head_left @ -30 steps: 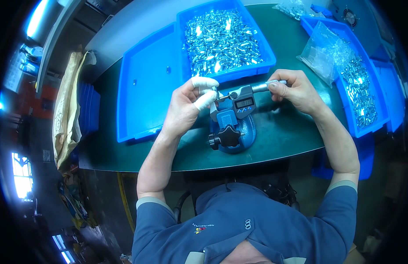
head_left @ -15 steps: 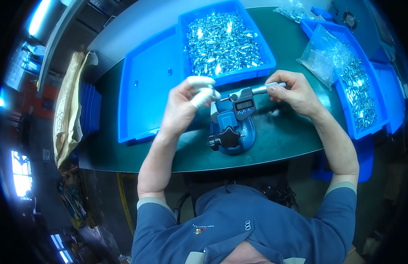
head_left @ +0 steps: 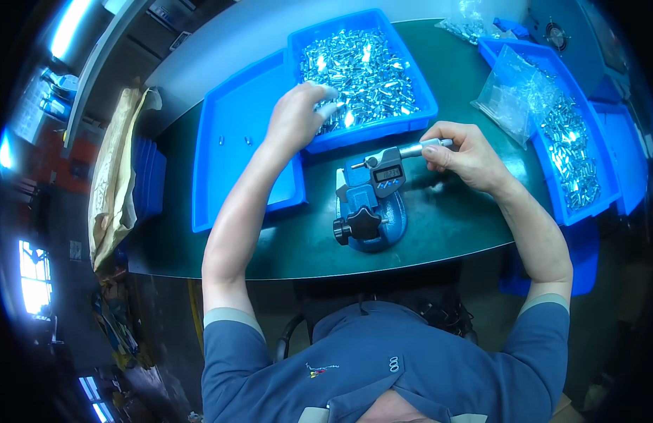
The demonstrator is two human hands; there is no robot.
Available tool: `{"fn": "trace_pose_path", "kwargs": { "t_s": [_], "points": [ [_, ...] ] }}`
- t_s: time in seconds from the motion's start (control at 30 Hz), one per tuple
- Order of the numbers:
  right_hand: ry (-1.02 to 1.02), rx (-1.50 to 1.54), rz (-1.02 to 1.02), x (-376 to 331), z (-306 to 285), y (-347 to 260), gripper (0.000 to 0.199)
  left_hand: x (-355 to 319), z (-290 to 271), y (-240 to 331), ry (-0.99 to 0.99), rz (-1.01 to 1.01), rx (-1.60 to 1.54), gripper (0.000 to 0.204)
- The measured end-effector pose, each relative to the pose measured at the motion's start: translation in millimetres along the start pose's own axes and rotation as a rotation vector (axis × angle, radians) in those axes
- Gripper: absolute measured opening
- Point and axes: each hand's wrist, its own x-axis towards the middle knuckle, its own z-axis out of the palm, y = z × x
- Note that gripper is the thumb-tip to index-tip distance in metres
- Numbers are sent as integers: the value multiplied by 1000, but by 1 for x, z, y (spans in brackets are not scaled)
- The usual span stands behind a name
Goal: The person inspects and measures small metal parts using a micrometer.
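Observation:
My left hand is over the near left side of a blue bin heaped with small shiny metal cylindrical parts. White covers sit on its fingertips. Thumb and forefinger look apart among the parts, with no part clearly held. My right hand pinches the thimble end of a digital micrometer between thumb and fingers. A blue stand with a black knob clamps the micrometer upright on the green table. Nothing shows between the measuring faces.
Left of the bin lies a shallow blue tray with two small metal parts in it. At the right, another blue tray holds more parts and a clear plastic bag. Brown paper and stacked blue bins stand at the left edge.
My left hand has moved from beside the micrometer up to the parts in the bin. One part in the left tray has shifted nearer the other. My right hand stays on the thimble.

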Motion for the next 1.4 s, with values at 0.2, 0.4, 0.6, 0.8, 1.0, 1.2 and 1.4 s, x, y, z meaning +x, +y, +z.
{"fn": "trace_pose_path", "kwargs": {
  "t_s": [0.2, 0.4, 0.6, 0.8, 1.0, 1.2, 1.4],
  "points": [
    [-36, 6, 7, 1, 0, -2, 29, 33, 30, -5, -47, 140, 236, 15],
    [-48, 21, 2, 2, -2, -1, 30, 18, 18, -2, 47, 58, 53, 14],
    [-43, 30, 16, -1, -4, 2, 29, -32, -14, 28, 34, -253, -661, 21],
    [-26, -7, -2, 1, -1, -1, 29, -73, -13, 35, -12, -344, -1058, 19],
    [-32, 8, -4, 1, -1, 0, 28, -75, -12, 37, -114, -316, -1225, 19],
    [-27, 11, 0, 1, 1, -1, 27, -78, -12, 41, -158, -272, -1078, 25],
    [-30, 3, 4, 0, 0, -1, 27, -77, -15, 44, -154, -279, -988, 26]
  ]
}}
